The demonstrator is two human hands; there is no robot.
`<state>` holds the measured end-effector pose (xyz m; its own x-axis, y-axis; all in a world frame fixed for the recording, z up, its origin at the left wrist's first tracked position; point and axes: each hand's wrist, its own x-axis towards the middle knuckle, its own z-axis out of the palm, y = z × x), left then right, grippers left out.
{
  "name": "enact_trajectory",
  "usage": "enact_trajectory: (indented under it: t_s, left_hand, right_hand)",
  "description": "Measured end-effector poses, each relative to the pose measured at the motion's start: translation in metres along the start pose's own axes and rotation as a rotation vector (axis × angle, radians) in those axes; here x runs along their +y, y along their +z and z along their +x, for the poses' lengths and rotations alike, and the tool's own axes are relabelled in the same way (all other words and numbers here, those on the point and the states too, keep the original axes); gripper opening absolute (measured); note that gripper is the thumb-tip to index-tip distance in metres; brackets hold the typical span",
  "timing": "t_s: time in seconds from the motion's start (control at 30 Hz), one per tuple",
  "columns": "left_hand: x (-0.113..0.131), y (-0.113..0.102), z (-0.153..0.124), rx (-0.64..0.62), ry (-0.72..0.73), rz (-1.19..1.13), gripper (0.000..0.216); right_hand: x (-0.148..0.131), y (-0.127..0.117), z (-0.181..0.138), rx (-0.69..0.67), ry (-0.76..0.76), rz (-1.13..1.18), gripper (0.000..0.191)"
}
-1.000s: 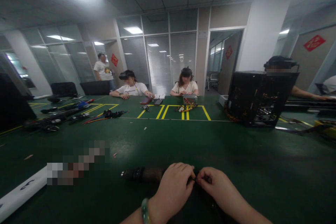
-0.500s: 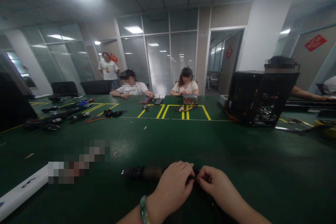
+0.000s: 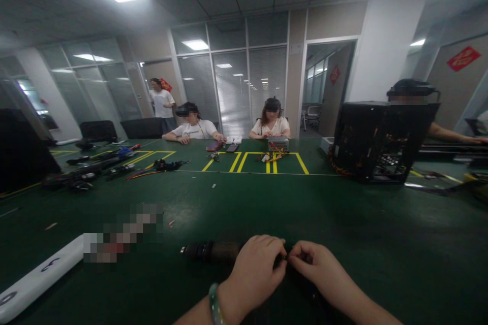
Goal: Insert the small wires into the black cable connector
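Note:
A dark cylindrical tool [image 3: 213, 252], drill-like in outline, lies on the green table with its bright metal tip pointing left. My left hand [image 3: 257, 271], wearing a green bangle [image 3: 215, 304] at the wrist, is curled over the tool's right part and covers it. Its thumb and fingertips close together at the right side. Just beside them, my right hand [image 3: 314, 264] is pinched, fingertips almost touching the left ones. Whatever small thing sits between the fingertips is hidden and too dark to make out. A dark part of the tool shows below my hands.
A white numbered bar [image 3: 49, 271] with a blurred-out end lies at left. Black tools and cables [image 3: 95, 167] lie beyond it. An open black computer case [image 3: 381, 142] stands at right, a power supply [image 3: 278, 143] farther off. Several people sit or stand around the green table [image 3: 267, 203].
The view has shifted slightly, so everything sits a little further right. Both hands keep nearly the same pose at the tool. The standing person in the background has turned.

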<state>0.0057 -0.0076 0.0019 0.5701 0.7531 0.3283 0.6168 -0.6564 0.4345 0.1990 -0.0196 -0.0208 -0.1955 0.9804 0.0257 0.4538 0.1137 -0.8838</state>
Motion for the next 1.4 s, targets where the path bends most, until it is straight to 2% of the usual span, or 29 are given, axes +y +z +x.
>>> enact_trajectory:
  t_s: [0.33,0.77,1.13,1.4]
  left_hand:
    - [-0.002,0.003,0.001,-0.007,-0.009,0.015,0.015]
    - [-0.003,0.006,0.002,0.001,-0.006,0.004,0.013]
    - [-0.001,0.002,0.000,-0.013,0.002,0.006,0.013]
    - [0.002,0.002,0.000,0.025,-0.021,0.020,0.014]
  right_hand:
    - [0.000,0.002,0.002,0.032,0.011,-0.135,0.013]
    - [-0.005,0.001,-0.001,0.014,0.019,-0.062,0.017]
    - [0.006,0.004,0.003,0.043,0.008,-0.118,0.009]
    - [0.000,0.002,0.001,0.019,0.016,-0.074,0.015]
